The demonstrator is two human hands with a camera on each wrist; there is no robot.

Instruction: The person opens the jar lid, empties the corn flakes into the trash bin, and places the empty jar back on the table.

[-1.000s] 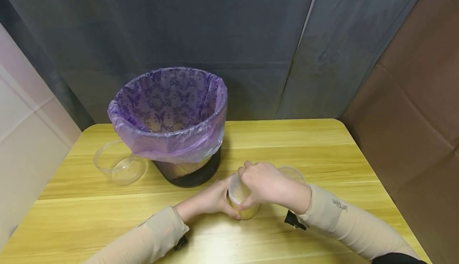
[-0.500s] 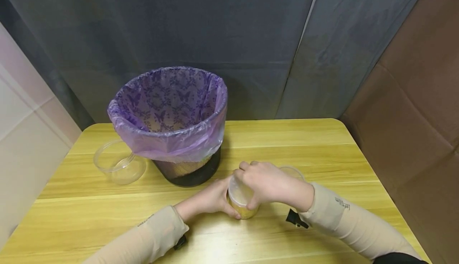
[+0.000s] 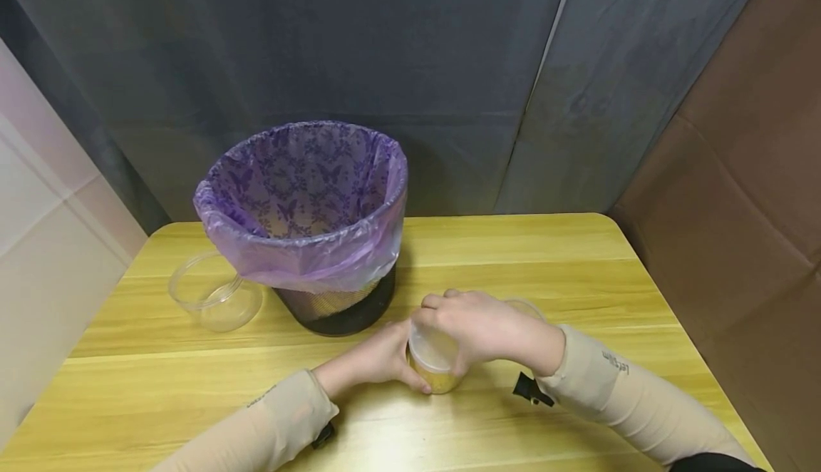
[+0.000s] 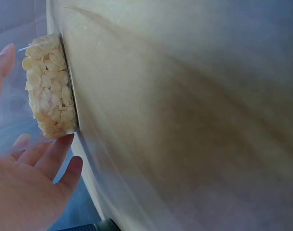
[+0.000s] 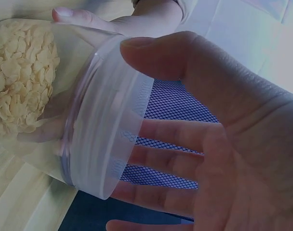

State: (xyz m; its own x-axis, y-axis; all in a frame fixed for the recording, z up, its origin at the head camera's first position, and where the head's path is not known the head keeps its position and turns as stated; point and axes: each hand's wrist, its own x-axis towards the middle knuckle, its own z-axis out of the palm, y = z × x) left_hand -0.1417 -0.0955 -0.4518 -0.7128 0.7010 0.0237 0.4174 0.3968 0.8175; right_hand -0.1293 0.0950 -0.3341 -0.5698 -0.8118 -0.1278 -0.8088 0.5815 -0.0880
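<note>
A clear plastic jar partly filled with pale yellow flakes stands upright on the table, with a frosted white lid on top. My left hand wraps the jar's left side, thumb toward the front and fingers behind. In the left wrist view, that hand is spread around the jar, and the flakes show through the wall. From above right, my right hand grips the lid by its edge, thumb at the near side, fingers at the far side.
Behind the jar stands a black mesh bin lined with a purple bag. A clear round container sits left of the bin. Another clear rim shows partly behind my right hand. A grey curtain hangs behind the table.
My right hand has turned counter-clockwise at the lid: the thumb has slid right along the near edge, the fingers left at the far edge. The left hand and jar stay put.
</note>
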